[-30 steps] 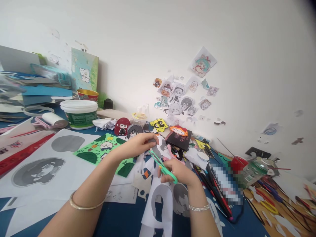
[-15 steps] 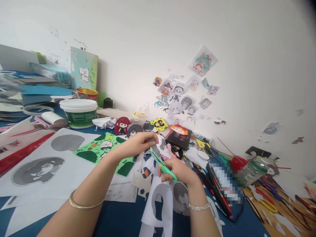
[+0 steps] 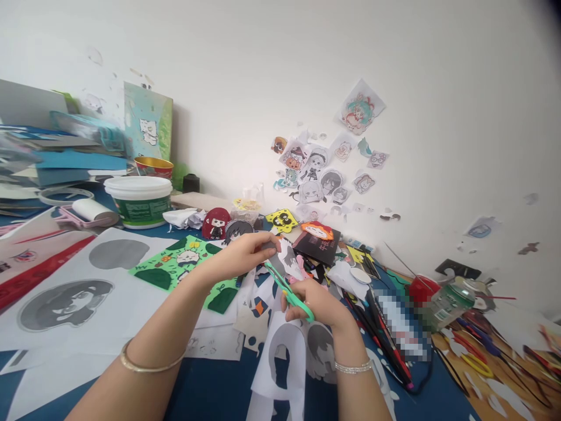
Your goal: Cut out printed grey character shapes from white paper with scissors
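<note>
Pinched in my left hand is a grey and white paper cutout of a printed figure, held up over the cluttered table. My right hand is closed round the handles of green scissors, whose blades point up and left toward the cutout's lower edge. I cannot tell whether the blades touch the paper. Below the scissors hangs or lies a white paper sheet with an oval opening. Beside it a grey printed figure lies partly behind my right wrist.
A printed sheet and a green picture lie at the left, before a white-lidded tub. Markers and a clear jar stand or lie on the right. Cutout drawings are stuck to the wall.
Both hands stay nearly in place. The cutout in my left hand has turned very slightly, and the scissors have shifted a little to the left.
</note>
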`<state>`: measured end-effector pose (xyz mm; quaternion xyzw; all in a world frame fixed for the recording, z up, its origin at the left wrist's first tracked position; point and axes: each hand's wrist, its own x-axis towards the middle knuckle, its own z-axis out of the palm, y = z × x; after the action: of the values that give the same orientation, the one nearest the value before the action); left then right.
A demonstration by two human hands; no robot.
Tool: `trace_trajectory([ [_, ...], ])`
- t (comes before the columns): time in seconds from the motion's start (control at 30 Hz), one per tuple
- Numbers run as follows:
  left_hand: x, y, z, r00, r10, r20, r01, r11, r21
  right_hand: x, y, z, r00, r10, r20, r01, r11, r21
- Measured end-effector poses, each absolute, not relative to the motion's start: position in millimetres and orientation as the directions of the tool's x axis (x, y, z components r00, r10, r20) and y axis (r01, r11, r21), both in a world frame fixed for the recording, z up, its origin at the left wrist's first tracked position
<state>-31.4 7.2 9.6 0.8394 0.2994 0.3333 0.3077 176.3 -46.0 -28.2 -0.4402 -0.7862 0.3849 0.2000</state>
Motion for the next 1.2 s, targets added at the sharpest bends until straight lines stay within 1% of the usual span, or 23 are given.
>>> trace_trajectory([
  [0.2, -31, 8, 9, 0.542, 0.733, 0.412, 0.276, -0.618, 0.736, 177, -48, -27, -0.510, 0.859, -0.043, 0.471, 0.237, -0.850],
  [0.33, -29, 10, 7, 0.487, 0.753, 0.442, 0.296, -0.619, 0.727, 177, -48, -28, -0.498, 0.866, -0.040, 0.443, 0.215, -0.871],
  [0.57, -26, 8, 6, 0.464, 0.772, 0.434, 0.325, -0.604, 0.727, 176, -48, -27, -0.495, 0.868, 0.033, 0.415, 0.269, -0.869],
  [0.93, -21, 8, 5, 0.433, 0.790, 0.434, 0.316, -0.585, 0.747, 172, -47, -27, -0.436, 0.899, 0.043, 0.413, 0.242, -0.878],
  [1.2, -21, 8, 3, 0.420, 0.792, 0.443, 0.289, -0.580, 0.762, 170, -49, -24, -0.417, 0.906, 0.076, 0.417, 0.264, -0.870],
])
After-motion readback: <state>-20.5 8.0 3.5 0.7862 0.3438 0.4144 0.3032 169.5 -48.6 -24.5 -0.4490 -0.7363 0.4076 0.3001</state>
